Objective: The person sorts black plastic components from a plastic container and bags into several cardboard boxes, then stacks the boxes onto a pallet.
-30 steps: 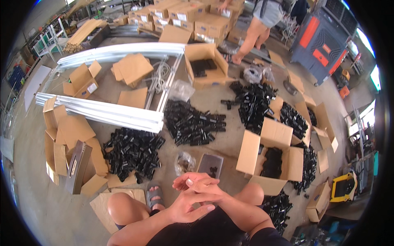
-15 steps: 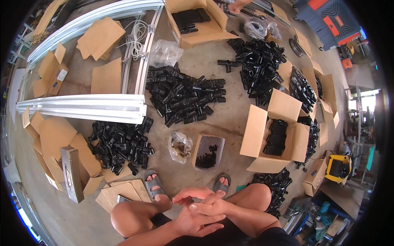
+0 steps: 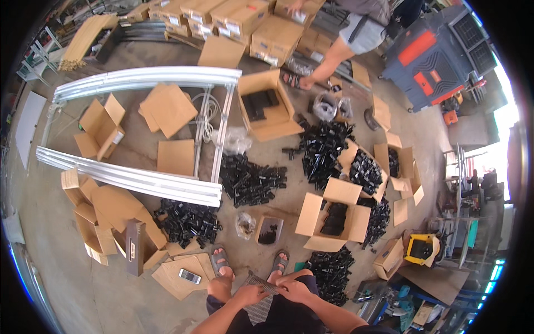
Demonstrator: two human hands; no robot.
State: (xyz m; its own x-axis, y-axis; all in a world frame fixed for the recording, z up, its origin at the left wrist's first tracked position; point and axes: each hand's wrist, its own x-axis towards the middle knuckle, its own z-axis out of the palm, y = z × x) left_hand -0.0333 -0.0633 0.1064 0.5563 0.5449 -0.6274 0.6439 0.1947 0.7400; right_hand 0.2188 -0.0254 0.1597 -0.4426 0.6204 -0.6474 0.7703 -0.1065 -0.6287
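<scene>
Low in the view, between my legs, is a grey thing with a ribbed or striped pattern [image 3: 260,309]; I cannot make out its kind. My left hand [image 3: 253,294] closes on its far edge from the left. From the right, my right hand [image 3: 293,290] has its fingers bent at the same edge. Both hands are close together, in front of my dark clothing. Ahead of my sandalled feet stand a small open carton [image 3: 271,230] with small black parts in its bottom and a clear plastic bag [image 3: 245,225].
Piles of black plastic fittings [image 3: 253,179] cover the floor ahead. An open carton [image 3: 334,220] holds more. White metal rails [image 3: 133,181] form a frame at left. A phone [image 3: 190,276] lies on flat cardboard. Another person [image 3: 328,58] stands at the back near stacked cartons [image 3: 239,19].
My body has risen from a low seat and the view has widened. My hands, clasped together before, now are at the ribbed grey thing. The phone and the other person's legs have come into fuller view.
</scene>
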